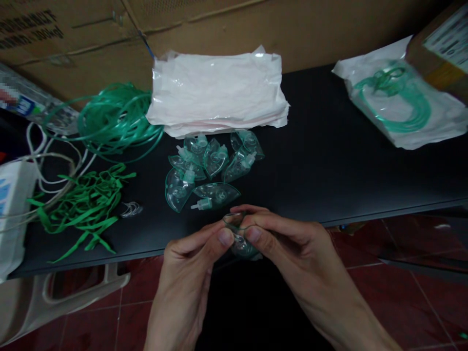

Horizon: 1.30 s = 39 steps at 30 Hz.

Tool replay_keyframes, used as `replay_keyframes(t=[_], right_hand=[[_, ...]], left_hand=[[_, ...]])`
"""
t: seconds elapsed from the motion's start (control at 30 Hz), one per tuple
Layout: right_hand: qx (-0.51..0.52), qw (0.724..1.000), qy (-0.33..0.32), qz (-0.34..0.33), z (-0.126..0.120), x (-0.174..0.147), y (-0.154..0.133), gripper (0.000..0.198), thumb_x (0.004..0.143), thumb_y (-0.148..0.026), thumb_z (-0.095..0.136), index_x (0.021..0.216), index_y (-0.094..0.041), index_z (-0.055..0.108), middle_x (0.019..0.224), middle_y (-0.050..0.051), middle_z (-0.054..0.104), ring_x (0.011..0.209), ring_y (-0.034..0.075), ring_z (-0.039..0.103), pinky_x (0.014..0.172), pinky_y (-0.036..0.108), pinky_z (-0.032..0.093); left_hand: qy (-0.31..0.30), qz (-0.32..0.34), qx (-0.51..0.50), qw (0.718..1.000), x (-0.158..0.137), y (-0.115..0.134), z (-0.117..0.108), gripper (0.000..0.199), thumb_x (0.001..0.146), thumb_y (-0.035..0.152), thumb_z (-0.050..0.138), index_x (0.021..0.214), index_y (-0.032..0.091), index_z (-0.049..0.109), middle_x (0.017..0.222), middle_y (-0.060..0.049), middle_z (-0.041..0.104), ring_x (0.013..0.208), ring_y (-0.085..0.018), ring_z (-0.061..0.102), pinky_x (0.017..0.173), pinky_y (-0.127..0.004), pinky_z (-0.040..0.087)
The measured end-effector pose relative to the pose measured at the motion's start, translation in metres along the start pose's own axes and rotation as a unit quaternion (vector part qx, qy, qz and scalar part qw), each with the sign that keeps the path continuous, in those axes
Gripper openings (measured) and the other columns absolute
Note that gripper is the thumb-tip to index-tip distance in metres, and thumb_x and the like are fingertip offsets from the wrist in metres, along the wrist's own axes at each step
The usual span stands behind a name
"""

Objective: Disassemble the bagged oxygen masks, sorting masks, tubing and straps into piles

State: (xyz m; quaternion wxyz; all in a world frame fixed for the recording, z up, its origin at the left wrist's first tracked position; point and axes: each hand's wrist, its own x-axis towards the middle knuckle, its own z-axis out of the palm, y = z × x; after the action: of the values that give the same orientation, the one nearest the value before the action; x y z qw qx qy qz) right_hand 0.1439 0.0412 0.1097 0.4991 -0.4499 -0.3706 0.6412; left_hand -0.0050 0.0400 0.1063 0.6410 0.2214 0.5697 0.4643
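Between my two hands is a clear green-tinted oxygen mask (244,246), held just off the table's front edge. My left hand (197,263) pinches its left side with thumb and fingers. On the other side my right hand (288,248) grips the rim the same way. Fingers cover much of the mask. Beyond the hands lie several more oxygen masks (219,195) with pale connectors, loosely grouped on the black table (310,170). To the left are a heap of green elastic straps (87,204) and a small bunch of thin metal strips (131,209).
Behind the masks sits a stack of white plastic packages (219,92). Coiled green tubing (113,117) and a white cable (40,151) lie at left. A bagged tubing set (398,107) rests at right. Cardboard boxes (219,29) stand behind; a plastic chair (76,302) is below left.
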Motion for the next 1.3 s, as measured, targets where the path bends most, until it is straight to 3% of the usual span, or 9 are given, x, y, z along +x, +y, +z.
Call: replay_keyframes(t=[0.13,0.27,0.4,0.63,0.77,0.97,1.03,1.17,1.3], right_hand=[[0.094,0.993,-0.028,0.062,-0.003,0.0,0.005,0.012,0.098,-0.03,0.073,0.097,-0.033,0.084,0.111,-0.005,0.082,0.112,0.01,0.072,0.097,0.015,0.051],[0.107,0.992,-0.023,0.068,-0.006,0.002,0.009,0.01,0.098,-0.035,0.073,0.099,-0.031,0.082,0.101,-0.004,0.08,0.104,0.009,0.071,0.092,0.015,0.05],[0.041,0.999,-0.017,-0.002,-0.008,0.005,0.01,0.013,0.099,-0.028,0.071,0.097,-0.034,0.082,0.101,-0.005,0.078,0.107,0.009,0.07,0.094,0.015,0.05],[-0.073,0.988,0.01,-0.133,-0.01,0.007,0.01,0.015,0.096,-0.025,0.075,0.099,-0.037,0.084,0.104,0.0,0.072,0.115,0.015,0.071,0.096,0.019,0.056],[-0.108,0.977,-0.002,-0.181,-0.013,0.003,0.012,0.02,0.091,-0.017,0.079,0.101,-0.034,0.083,0.11,0.003,0.077,0.129,0.022,0.066,0.106,0.032,0.056],[-0.16,0.954,-0.021,-0.254,-0.022,0.0,0.009,0.028,0.088,-0.006,0.077,0.102,-0.031,0.083,0.101,0.004,0.079,0.119,0.027,0.073,0.099,0.037,0.063],[-0.174,0.946,-0.02,-0.273,-0.022,0.001,0.009,0.029,0.087,-0.006,0.078,0.102,-0.03,0.083,0.103,0.005,0.079,0.119,0.028,0.073,0.096,0.037,0.064],[-0.204,0.93,-0.016,-0.305,-0.023,0.003,0.014,0.034,0.088,-0.003,0.074,0.107,-0.029,0.081,0.111,0.006,0.078,0.122,0.027,0.072,0.097,0.034,0.063],[-0.274,0.897,-0.009,-0.347,-0.031,0.001,0.022,0.042,0.09,0.004,0.064,0.113,-0.028,0.079,0.118,0.006,0.077,0.127,0.025,0.069,0.102,0.032,0.061]], left_hand=[[0.009,0.002,0.003,1.0,0.002,-0.002,0.0,0.027,0.066,0.04,0.097,0.084,0.023,0.088,0.088,-0.007,0.086,0.092,-0.021,0.082,0.084,-0.017,0.062],[0.016,0.025,0.004,1.0,0.006,-0.005,-0.001,0.021,0.07,0.04,0.095,0.083,0.025,0.088,0.091,-0.006,0.087,0.091,-0.02,0.082,0.085,-0.019,0.063],[0.016,0.076,0.045,0.996,0.008,-0.006,-0.005,0.016,0.074,0.03,0.092,0.09,0.029,0.088,0.094,-0.003,0.087,0.091,-0.017,0.082,0.082,-0.015,0.062],[0.016,0.237,0.096,0.967,0.008,-0.006,-0.001,0.035,0.073,0.007,0.087,0.094,0.035,0.086,0.094,0.003,0.086,0.088,-0.015,0.081,0.08,-0.016,0.063],[0.009,0.349,0.106,0.931,0.009,-0.009,-0.003,0.038,0.073,0.005,0.087,0.099,0.032,0.085,0.095,0.001,0.085,0.092,-0.017,0.079,0.083,-0.021,0.064],[-0.037,0.483,0.12,0.867,0.014,-0.013,-0.008,0.038,0.071,0.008,0.091,0.102,0.028,0.084,0.084,-0.003,0.085,0.076,-0.02,0.077,0.07,-0.027,0.065],[-0.039,0.488,0.123,0.863,0.015,-0.015,-0.009,0.043,0.072,0.009,0.091,0.108,0.03,0.083,0.085,-0.003,0.086,0.077,-0.02,0.077,0.069,-0.025,0.064],[-0.024,0.451,0.102,0.886,0.016,-0.019,-0.012,0.051,0.073,0.013,0.092,0.118,0.035,0.08,0.09,-0.002,0.086,0.088,-0.019,0.078,0.078,-0.023,0.065],[-0.072,0.363,0.111,0.922,0.014,-0.02,-0.015,0.04,0.074,0.04,0.092,0.113,0.033,0.084,0.114,-0.01,0.083,0.106,-0.029,0.08,0.089,-0.031,0.066]])
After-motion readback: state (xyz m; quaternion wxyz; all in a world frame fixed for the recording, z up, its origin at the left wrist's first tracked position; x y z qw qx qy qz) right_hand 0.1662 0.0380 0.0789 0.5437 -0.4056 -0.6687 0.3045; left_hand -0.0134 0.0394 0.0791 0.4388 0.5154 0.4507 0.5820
